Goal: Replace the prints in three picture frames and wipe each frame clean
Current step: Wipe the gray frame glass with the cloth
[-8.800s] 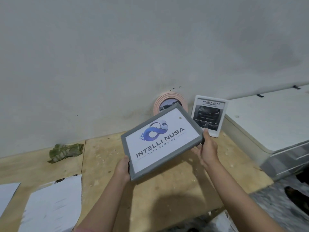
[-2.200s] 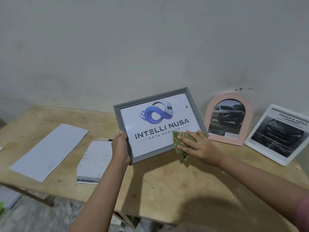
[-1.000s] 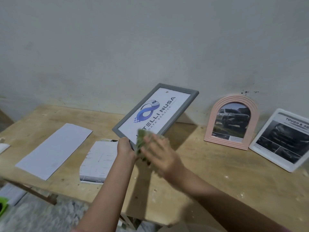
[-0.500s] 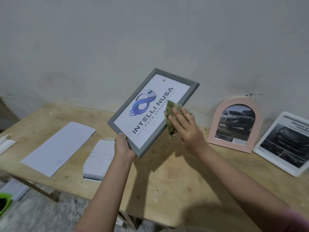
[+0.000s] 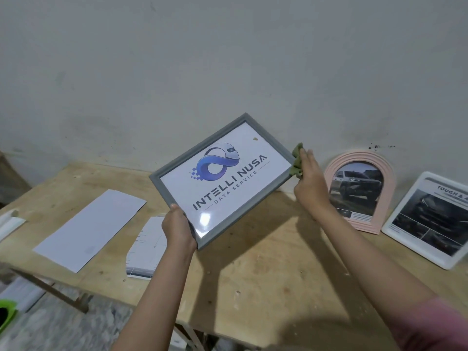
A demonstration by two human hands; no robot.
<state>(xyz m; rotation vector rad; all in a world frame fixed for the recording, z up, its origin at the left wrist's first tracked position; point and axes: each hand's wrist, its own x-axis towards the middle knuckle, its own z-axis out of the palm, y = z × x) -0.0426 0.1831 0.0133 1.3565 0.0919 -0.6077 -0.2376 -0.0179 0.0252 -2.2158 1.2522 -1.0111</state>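
Note:
I hold a grey picture frame (image 5: 222,178) with a blue logo print tilted above the wooden table (image 5: 266,269). My left hand (image 5: 178,226) grips its lower left edge, thumb on the front. My right hand (image 5: 310,178) presses a green cloth (image 5: 297,160) against the frame's right edge, fingers fairly straight over the cloth. A pink arched frame (image 5: 359,193) with a car photo leans on the wall to the right. Beside it leans a white frame (image 5: 428,221) with a dark car print.
Two loose paper sheets lie on the table's left part: a long white one (image 5: 88,229) and a printed one (image 5: 147,247). A white object (image 5: 10,221) sits at the far left edge. A green item (image 5: 6,315) lies on the floor below.
The cloth hand has slid from the glass out to the frame's right edge. The frame has turned closer to level and come lower. Earlier I held it with both hands, without the cloth.

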